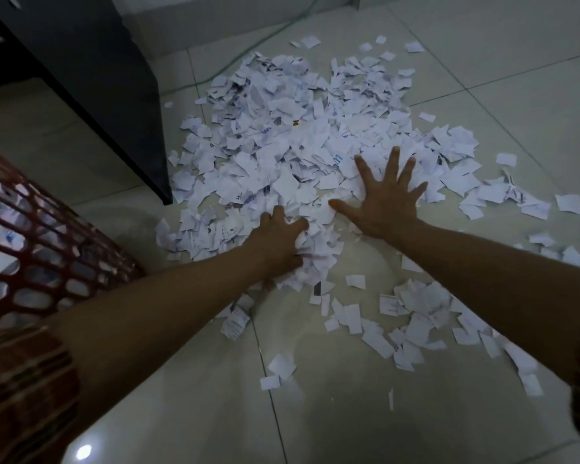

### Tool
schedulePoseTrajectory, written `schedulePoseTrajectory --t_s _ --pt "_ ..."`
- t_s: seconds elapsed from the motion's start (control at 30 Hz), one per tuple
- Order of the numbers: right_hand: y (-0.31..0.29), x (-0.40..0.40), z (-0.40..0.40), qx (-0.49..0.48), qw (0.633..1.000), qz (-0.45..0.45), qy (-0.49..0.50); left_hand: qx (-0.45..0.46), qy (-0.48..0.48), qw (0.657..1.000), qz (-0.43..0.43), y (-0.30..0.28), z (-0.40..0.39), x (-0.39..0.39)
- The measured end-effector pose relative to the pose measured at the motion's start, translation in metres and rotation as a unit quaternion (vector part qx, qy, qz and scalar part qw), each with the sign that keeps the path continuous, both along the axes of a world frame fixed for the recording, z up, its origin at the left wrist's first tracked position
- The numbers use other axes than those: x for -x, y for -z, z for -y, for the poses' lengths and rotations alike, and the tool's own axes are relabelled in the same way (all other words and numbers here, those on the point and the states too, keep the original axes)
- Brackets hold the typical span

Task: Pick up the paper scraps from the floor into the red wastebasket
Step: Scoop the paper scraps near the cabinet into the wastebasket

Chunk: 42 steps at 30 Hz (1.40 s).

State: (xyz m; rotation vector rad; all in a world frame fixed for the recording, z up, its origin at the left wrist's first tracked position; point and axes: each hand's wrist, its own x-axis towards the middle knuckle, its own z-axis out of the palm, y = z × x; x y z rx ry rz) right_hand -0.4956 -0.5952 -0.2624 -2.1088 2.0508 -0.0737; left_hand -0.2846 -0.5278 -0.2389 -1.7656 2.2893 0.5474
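Sleeve, left (pixel 21 380): striped cloth at the near edge, forearm running out from it toward the pile.
Left hand (pixel 278 242): fingers curled down into the near edge of the scraps, clutching a bunch of them.
Right hand (pixel 385 199): fingers straight and fanned wide, palm flat on the paper, grasping nothing.
Paper scraps (pixel 302 139): one dense heap under and beyond both sets of fingertips; looser pieces trail back beside the right forearm.
Red wastebasket (pixel 37 236): lattice wall, well to the left of the left-hand fingers; some paper shows through it.
Dark cabinet (pixel 91 72): beyond the left fingers, touching the heap's edge.
Step in hand: gathering a handful; most paper remains on the floor tiles (pixel 332 413).
Next move, judged: draw the spread fingers inward against the curled ones, lift, carry left over the basket.
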Motion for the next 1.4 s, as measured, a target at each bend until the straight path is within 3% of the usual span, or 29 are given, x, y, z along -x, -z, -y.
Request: schedulePoseTrajectory --t_s 0.1,0.2,0.43,0.6,0.7,0.97,1.27,1.4 --pt "0.003 0.0 0.01 -0.059 0.997 0.041 0.022 0.012 0.024 0.999 -0.024 -0.001 0.003 -0.002" --pt "0.011 -0.007 0.0 -0.092 0.995 0.023 -0.039 0.004 0.028 0.999 -0.023 -0.003 0.005 -0.009" --pt "0.02 -0.027 -0.045 0.011 0.984 0.033 -0.176 0.012 0.035 0.999 -0.001 -0.01 0.008 -0.023" --pt "0.017 -0.043 -0.069 0.061 0.973 0.013 -0.22 0.031 0.043 0.999 -0.007 -0.024 0.003 -0.028" --pt "0.01 -0.048 -0.071 0.041 0.966 0.003 -0.255 0.039 0.035 0.999 -0.014 -0.039 -0.003 -0.027" --pt "-0.023 -0.049 -0.069 -0.05 0.955 0.098 -0.274 0.102 0.033 0.993 -0.053 -0.081 -0.022 -0.027" --pt "-0.102 -0.071 -0.075 0.067 0.922 0.22 -0.312 0.219 0.015 0.968 -0.122 -0.178 -0.04 -0.029" --pt "-0.146 -0.093 -0.072 0.145 0.915 0.219 -0.305 0.279 -0.013 0.948 -0.149 -0.229 -0.052 -0.047"
